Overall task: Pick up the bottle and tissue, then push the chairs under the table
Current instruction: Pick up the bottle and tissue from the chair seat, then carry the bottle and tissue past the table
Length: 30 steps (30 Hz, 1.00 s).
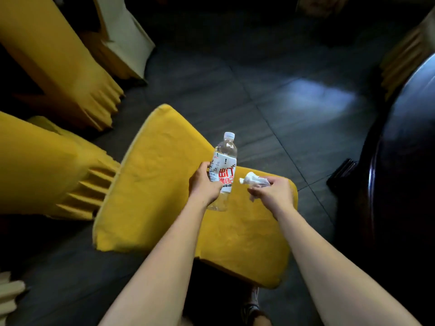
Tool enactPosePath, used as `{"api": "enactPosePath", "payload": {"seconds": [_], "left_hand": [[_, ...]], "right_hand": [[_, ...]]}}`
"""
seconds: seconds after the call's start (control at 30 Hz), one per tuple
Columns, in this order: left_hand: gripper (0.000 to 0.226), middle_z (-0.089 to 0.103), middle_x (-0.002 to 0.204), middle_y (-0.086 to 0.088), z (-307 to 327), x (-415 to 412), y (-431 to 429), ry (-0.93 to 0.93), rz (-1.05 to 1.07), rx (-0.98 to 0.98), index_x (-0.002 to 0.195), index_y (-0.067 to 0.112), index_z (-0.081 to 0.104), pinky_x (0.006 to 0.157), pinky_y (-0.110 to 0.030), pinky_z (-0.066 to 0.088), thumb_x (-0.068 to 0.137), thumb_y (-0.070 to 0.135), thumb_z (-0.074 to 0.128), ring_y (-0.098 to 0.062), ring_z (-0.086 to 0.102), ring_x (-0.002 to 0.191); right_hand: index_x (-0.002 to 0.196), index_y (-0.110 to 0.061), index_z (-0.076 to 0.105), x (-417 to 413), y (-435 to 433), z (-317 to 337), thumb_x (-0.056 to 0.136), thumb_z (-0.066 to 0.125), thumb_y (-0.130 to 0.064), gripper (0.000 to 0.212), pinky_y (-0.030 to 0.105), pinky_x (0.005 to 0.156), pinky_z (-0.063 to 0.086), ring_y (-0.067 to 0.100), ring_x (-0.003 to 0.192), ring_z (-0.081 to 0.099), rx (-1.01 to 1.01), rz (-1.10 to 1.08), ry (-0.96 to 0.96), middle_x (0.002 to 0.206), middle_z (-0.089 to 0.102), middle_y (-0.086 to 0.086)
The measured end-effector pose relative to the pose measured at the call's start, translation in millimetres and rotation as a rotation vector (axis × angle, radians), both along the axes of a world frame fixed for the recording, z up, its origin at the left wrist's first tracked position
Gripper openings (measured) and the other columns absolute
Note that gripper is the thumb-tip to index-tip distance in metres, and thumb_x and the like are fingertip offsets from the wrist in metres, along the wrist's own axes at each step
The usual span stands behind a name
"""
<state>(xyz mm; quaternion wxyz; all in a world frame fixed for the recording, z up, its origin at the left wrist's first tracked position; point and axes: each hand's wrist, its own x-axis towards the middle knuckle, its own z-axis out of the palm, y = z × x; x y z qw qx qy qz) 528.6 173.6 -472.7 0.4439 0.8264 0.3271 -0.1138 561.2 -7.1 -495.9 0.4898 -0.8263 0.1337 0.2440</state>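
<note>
Down at the bottom edge, a shoe (250, 307) peeks out on the dark tiled floor (270, 95), right below the near corner of the yellow-covered chair seat (153, 184). Two bare forearms reach up and out over that seat.

Left hand (204, 183) first: it's wrapped around the lower half of a clear plastic water bottle (224, 170), fingers curled round the white label with its red print, thumb side toward the camera. The bottle stands close to upright, tipped slightly right, white cap at the top, base clear of the cushion from what shows. A firm, closed grasp.

Just beside it, the right hand (274, 192) has a crumpled white tissue (253, 178) pinched in its fingertips, the wad sticking out toward the bottle, the two nearly touching but apart. A scrap of white also hangs below the fingers. Fingers closed on it, palm down.

Both items are held above the seat, over its right half.

Out to the left, another yellow-covered chair (47, 165) with a pleated skirt sits close by the seat's edge, and beyond it a third yellow cover (58, 62) with pleats at its hem, a pale cream cover (127, 38) behind that.

On the right, the dark glossy rim of a round table (400, 137) curves through, and a bright patch of light lies on the tiles beyond.
</note>
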Motion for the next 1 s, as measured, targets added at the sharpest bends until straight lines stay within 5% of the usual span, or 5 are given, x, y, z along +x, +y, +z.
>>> {"api": "enactPosePath", "payload": {"seconds": [0.3, 0.4, 0.6, 0.77, 1.0], "left_hand": [[0.053, 0.068, 0.112, 0.003, 168.2, 14.7, 137.4, -0.265, -0.021, -0.047, 0.124, 0.023, 0.058, 0.098, -0.038, 0.052, 0.077, 0.01, 0.079, -0.018, 0.064, 0.106], [0.049, 0.07, 0.111, 0.001, 201.4, -3.0, 200.9, -0.328, -0.002, -0.079, 0.112, 0.03, 0.056, 0.096, -0.04, 0.055, 0.073, 0.01, 0.08, -0.018, 0.066, 0.103], [0.044, 0.073, 0.102, 0.001, 218.5, -46.4, 301.4, -0.358, 0.051, -0.26, 0.1, 0.034, 0.059, 0.086, -0.045, 0.061, 0.071, 0.007, 0.078, -0.019, 0.071, 0.095], [0.048, 0.07, 0.109, 0.001, 207.4, -50.6, 361.5, -0.33, 0.063, -0.295, 0.114, 0.031, 0.055, 0.087, -0.044, 0.061, 0.08, 0.005, 0.077, -0.018, 0.069, 0.099], [0.055, 0.066, 0.116, 0.001, 184.3, 0.4, 412.2, -0.279, -0.005, -0.216, 0.129, 0.024, 0.054, 0.089, -0.042, 0.06, 0.082, 0.007, 0.077, -0.018, 0.066, 0.105]], "right_hand": [[0.073, -0.023, 0.071, 25.2, 115.8, 153.3, 0.08, 0.059, -0.012, 0.018, 0.011, 0.05, 0.037, 0.013, 0.063, 0.055, -0.139, 0.005, -0.276, 0.065, 0.061, -0.005], [0.065, -0.004, 0.062, 16.7, 172.8, 183.7, 0.083, 0.055, -0.016, 0.022, 0.023, 0.047, 0.031, 0.018, 0.055, 0.042, -0.152, -0.052, -0.293, 0.058, 0.048, 0.002], [0.062, -0.004, 0.059, -13.4, 273.8, 211.8, 0.072, 0.053, -0.008, 0.013, 0.03, 0.051, 0.028, 0.021, 0.061, 0.039, -0.064, -0.103, -0.272, 0.06, 0.046, 0.003], [0.075, -0.025, 0.074, -10.3, 334.7, 195.6, 0.058, 0.059, -0.016, 0.024, 0.047, 0.072, 0.061, 0.027, 0.078, 0.07, 0.021, -0.111, -0.281, 0.072, 0.072, 0.002], [0.08, -0.029, 0.075, 39.2, 390.5, 191.8, 0.069, 0.064, -0.013, 0.023, 0.038, 0.078, 0.058, 0.024, 0.086, 0.068, -0.038, -0.14, -0.278, 0.08, 0.074, -0.001]]}}
